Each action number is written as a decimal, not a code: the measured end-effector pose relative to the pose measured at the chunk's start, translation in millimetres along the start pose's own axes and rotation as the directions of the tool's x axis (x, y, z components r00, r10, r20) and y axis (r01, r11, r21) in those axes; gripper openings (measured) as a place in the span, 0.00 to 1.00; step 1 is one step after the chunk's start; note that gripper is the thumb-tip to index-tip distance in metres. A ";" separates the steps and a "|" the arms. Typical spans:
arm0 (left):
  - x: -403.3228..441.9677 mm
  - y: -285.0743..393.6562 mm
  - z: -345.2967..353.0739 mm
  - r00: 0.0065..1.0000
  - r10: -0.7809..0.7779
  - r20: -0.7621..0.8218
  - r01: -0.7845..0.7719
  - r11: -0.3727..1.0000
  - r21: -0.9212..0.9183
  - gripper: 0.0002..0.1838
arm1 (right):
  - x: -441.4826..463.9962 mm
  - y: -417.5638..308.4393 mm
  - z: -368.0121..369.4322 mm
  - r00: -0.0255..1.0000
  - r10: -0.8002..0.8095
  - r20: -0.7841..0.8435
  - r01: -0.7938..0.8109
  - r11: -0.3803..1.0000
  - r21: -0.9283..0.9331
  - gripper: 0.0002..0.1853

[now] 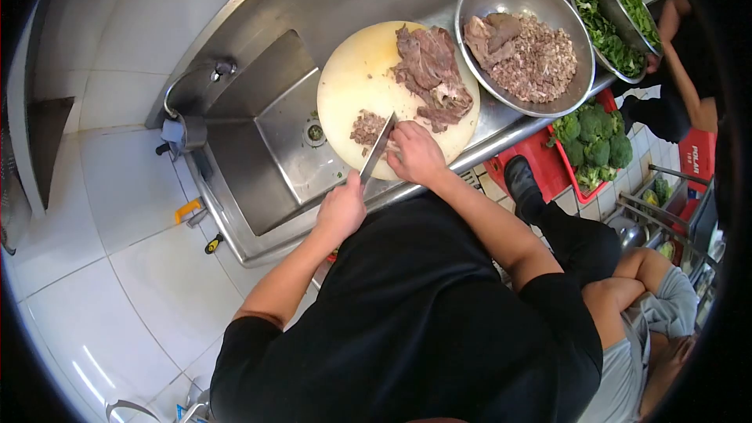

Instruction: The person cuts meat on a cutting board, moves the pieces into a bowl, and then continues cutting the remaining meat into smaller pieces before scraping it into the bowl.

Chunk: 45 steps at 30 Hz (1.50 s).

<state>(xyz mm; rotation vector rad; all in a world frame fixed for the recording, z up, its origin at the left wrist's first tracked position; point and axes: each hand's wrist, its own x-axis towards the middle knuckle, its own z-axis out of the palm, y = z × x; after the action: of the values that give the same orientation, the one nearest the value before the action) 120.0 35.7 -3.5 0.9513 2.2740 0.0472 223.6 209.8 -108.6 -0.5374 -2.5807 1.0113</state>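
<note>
My left hand (342, 207) is closed round the handle of a kitchen knife (379, 146), whose blade slants away across a round, pale cutting board (348, 59). Just right of the blade, my right hand (417, 153) has its fingers curled down on a piece of meat that they mostly cover. On the blade's left side lies a small heap of chopped meat (365, 128). Farther back on the board rest large brown pieces of cooked meat (429, 66).
The board partly overhangs a steel sink (270, 133) with a faucet (223, 69). A steel bowl (565, 98) at right holds diced meat and larger chunks. Beyond are bowls of chopped greens (601, 31), a red crate of broccoli (593, 141) and other people close by.
</note>
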 end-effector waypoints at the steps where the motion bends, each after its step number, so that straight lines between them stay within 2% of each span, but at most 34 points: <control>1: 5.1 0.1 6.4 1.000 0.002 -0.008 -0.002 1.000 -0.016 0.12 | -2.4 -1.2 2.6 1.000 -0.015 -0.007 0.015 1.000 -0.017 0.16; 4: 22.2 7.1 1.7 1.000 0.003 0.007 -0.003 1.000 -0.010 0.12 | -0.3 -3.3 -0.5 0.999 0.023 0.040 -0.022 1.000 -0.010 0.15; 7: 13.9 8.5 -19.4 0.999 0.025 0.029 -0.026 0.999 0.028 0.12 | 0.2 -5.3 -7.3 0.999 0.036 -0.010 -0.035 0.994 0.105 0.14; 10: -0.5 7.6 -30.1 0.999 0.044 -0.010 -0.044 0.999 0.002 0.11 | -0.7 -6.5 -14.0 0.996 0.076 -0.053 -0.068 0.986 0.150 0.13; 13: -6.1 6.6 -25.2 0.998 0.050 -0.027 -0.050 0.999 0.015 0.11 | -1.2 -3.6 -11.2 0.997 0.037 -0.065 -0.026 0.985 0.169 0.10; 19: -16.2 5.6 -19.1 0.996 -0.022 0.088 0.019 0.999 0.033 0.12 | -1.5 3.6 1.3 0.996 0.004 -0.093 0.007 0.993 0.121 0.06; 22: 10.9 9.3 12.6 1.000 0.001 -0.010 -0.001 1.000 -0.022 0.13 | -1.1 5.0 3.2 0.998 -0.004 -0.067 0.010 0.997 0.082 0.06; 25: 19.6 14.0 8.2 1.000 0.024 -0.020 -0.024 0.999 -0.026 0.13 | -0.5 7.3 4.5 0.997 -0.026 -0.078 0.032 0.997 0.073 0.07; 28: 3.9 11.3 -6.4 0.999 0.001 0.053 -0.002 1.000 0.020 0.14 | -1.6 4.2 -4.5 0.998 0.065 -0.010 -0.062 0.980 0.188 0.08; 31: 5.5 9.6 9.1 1.000 -0.023 0.012 0.023 0.999 -0.026 0.14 | -7.8 3.9 -14.0 0.997 0.038 -0.066 -0.027 0.986 0.164 0.11; 34: 26.1 17.6 4.3 0.998 0.041 -0.042 -0.042 0.999 -0.025 0.14 | -9.3 -0.1 -21.2 0.999 0.046 -0.028 -0.044 0.997 0.066 0.14; 37: 22.4 21.3 -15.9 0.994 0.092 -0.059 -0.092 0.996 0.004 0.13 | -7.3 -8.4 -26.5 0.999 0.036 -0.007 -0.035 0.993 0.108 0.15; 40: -3.0 15.2 -27.7 0.995 0.099 -0.014 -0.099 0.995 -0.013 0.13 | -8.8 -7.0 -16.5 0.996 0.094 -0.002 -0.093 0.988 0.128 0.13; 43: -17.2 8.4 -23.0 0.997 0.037 0.073 -0.039 0.999 0.027 0.13 | -11.3 -1.0 -12.3 0.998 0.051 -0.035 -0.047 0.993 0.110 0.09; 45: -1.5 7.1 5.9 0.999 0.015 0.037 -0.016 1.000 0.015 0.13 | -11.7 6.0 -7.9 0.999 0.015 -0.046 -0.010 0.995 0.095 0.07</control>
<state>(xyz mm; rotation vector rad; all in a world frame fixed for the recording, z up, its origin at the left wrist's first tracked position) 128.7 38.7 -5.3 0.9705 2.2367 0.0189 238.6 213.1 -109.1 -0.5464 -2.4777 1.1054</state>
